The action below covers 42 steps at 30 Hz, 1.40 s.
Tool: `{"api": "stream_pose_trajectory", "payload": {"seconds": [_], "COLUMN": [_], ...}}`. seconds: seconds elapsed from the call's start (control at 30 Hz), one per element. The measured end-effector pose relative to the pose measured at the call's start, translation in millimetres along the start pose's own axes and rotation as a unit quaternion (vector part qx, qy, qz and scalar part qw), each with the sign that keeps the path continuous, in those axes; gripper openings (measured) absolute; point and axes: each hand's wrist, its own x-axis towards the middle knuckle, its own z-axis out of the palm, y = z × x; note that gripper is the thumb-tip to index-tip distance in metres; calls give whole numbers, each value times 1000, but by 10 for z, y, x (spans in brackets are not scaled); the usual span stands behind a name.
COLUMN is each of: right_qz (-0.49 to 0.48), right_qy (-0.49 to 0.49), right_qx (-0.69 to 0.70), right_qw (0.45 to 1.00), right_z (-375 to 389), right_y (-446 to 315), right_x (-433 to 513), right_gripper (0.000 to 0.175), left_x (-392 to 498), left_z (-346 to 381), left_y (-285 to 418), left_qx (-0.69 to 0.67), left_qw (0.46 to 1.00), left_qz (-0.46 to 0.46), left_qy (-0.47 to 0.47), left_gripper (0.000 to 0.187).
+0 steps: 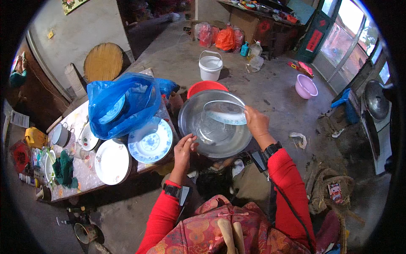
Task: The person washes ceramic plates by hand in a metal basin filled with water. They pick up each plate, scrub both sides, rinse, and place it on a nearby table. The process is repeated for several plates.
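Observation:
My right hand (257,127) grips the rim of a blue-patterned white plate (233,119), tilted above a large metal basin (203,144). At the near left of that basin is my left hand (183,152), its fingers bent close to the rim. Whether those fingers touch the basin or hold anything I cannot tell. To the left, a stack of blue-and-white plates (150,141) stands on the low table beside a stack of white plates (112,162) with small floral marks. An open blue plastic bag (136,101) behind them contains a blue-patterned dish (113,109).
Behind the metal basin sit a red basin (206,87) and a white bucket (210,66). The table (85,173) also carries a mug (60,135), a bowl (88,138) and a dark green cloth (65,170). A purple basin (306,86) lies on the floor at right.

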Motion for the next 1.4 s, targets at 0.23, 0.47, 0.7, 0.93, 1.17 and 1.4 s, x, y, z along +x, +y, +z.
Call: {"api": "stream_pose_trajectory", "payload": {"seconds": [0.23, 0.47, 0.7, 0.93, 1.17, 1.4], "right_qz": [-27, -19, -6, 6, 24, 39], "right_qy": [-11, 31, 39, 53, 73, 106], "right_qx": [26, 90, 109, 123, 113, 122], "right_qw": [999, 995, 993, 991, 991, 986], "right_z": [-51, -68, -131, -252, -312, -390], "right_y": [-81, -201, -192, -145, -56, 86], "right_x": [-231, -559, -771, -827, -820, -738], "right_gripper": [18, 20, 23, 23, 23, 21], "left_x": [-349, -538, -634, -745, -833, -925], "left_z": [-91, -16, 57, 168, 176, 241], "left_y": [22, -57, -187, -210, -343, -524], "left_qx": [-11, 3, 19, 29, 35, 85], "left_qw": [1000, 999, 997, 997, 997, 991], "left_qz": [-19, -47, -58, -53, -74, -108], "left_qy": [16, 26, 40, 41, 6, -1], "left_gripper": [38, 38, 33, 31, 31, 35]}}
